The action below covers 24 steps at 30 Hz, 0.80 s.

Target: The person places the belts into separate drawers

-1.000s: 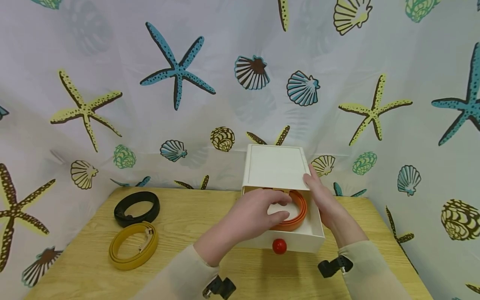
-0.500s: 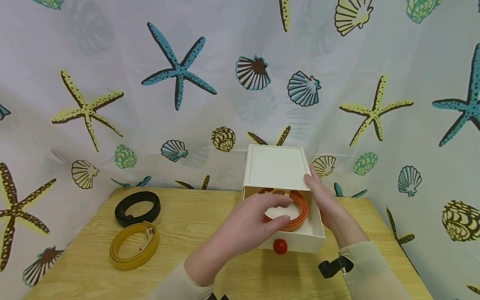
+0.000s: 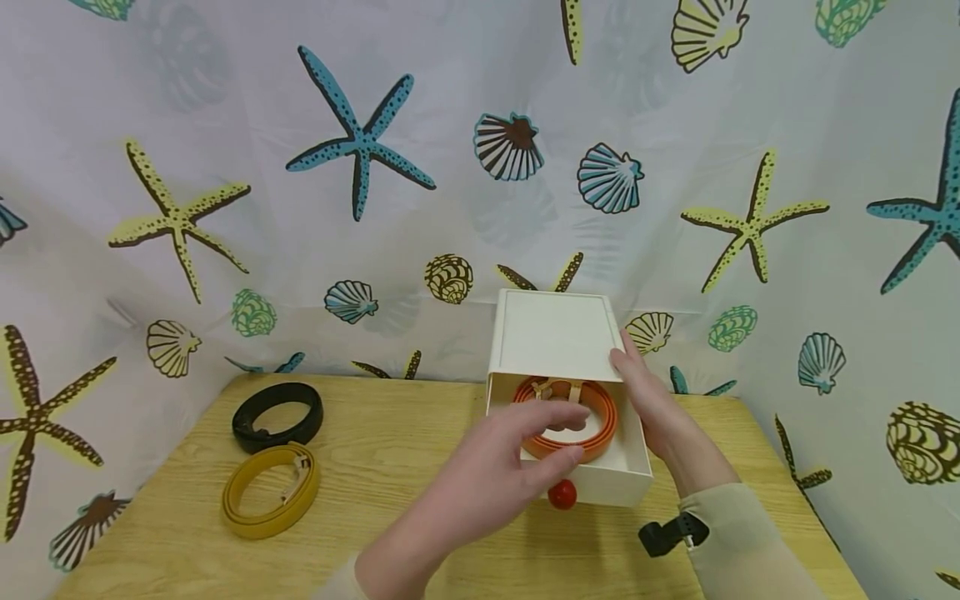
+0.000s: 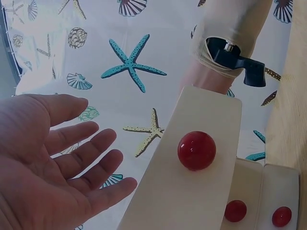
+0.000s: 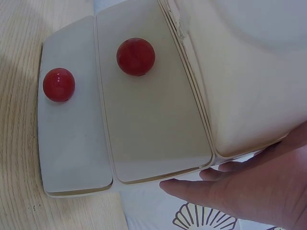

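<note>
A small white drawer cabinet stands toward the back of the table. Its top drawer is pulled out, and inside lies a coiled orange belt with a gold-coloured buckle. My left hand hovers over the drawer's front left part, fingers spread and relaxed; the left wrist view shows its palm bare, apart from the drawer front. Against the cabinet's right side rests my right hand, its thumb at the top edge and its fingers fairly straight. The right wrist view shows these fingers along the cabinet's side.
On the left of the wooden table lie a coiled black belt and, nearer, a coiled yellow belt. Two lower drawers with red knobs are closed. A curtain with sea patterns surrounds the table.
My left hand has drawn back from over the orange belt, toward the left and nearer me, uncovering more of the belt. The right hand stays at the cabinet's side.
</note>
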{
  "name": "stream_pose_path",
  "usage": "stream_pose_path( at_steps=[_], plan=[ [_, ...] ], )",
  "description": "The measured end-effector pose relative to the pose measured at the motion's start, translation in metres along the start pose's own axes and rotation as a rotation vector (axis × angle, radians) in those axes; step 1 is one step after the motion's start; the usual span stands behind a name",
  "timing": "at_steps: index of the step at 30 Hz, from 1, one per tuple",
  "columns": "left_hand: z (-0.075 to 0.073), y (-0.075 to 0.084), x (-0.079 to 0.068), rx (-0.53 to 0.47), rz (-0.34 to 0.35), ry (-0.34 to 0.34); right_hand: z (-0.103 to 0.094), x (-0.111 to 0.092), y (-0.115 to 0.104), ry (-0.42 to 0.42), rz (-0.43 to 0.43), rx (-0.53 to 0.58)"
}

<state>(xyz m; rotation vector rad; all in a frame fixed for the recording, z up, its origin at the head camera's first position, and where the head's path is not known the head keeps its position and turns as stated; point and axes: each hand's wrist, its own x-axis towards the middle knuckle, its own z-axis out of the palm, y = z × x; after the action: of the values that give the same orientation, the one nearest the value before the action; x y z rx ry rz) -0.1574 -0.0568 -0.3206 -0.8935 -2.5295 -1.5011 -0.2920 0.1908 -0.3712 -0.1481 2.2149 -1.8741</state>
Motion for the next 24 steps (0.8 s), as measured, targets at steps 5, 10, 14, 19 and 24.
stream_pose_path(
  at_steps=[5,10,14,19,24],
  plan=[
    [0.002,0.001,-0.008,-0.085,-0.01,0.008,0.0,0.0,0.0,-0.003,0.0,0.007],
    [0.004,0.003,-0.015,-0.187,-0.04,0.014,0.0,0.0,0.0,-0.003,-0.005,0.007],
    [0.006,0.004,-0.02,-0.221,-0.083,0.019,0.0,0.0,0.0,-0.002,-0.006,0.006],
    [0.01,0.002,-0.025,-0.25,-0.113,0.005,0.0,0.0,0.0,0.003,-0.005,0.005],
    [0.015,-0.004,-0.028,-0.261,-0.134,-0.019,0.001,-0.001,-0.001,0.004,0.002,0.01]
  ],
)
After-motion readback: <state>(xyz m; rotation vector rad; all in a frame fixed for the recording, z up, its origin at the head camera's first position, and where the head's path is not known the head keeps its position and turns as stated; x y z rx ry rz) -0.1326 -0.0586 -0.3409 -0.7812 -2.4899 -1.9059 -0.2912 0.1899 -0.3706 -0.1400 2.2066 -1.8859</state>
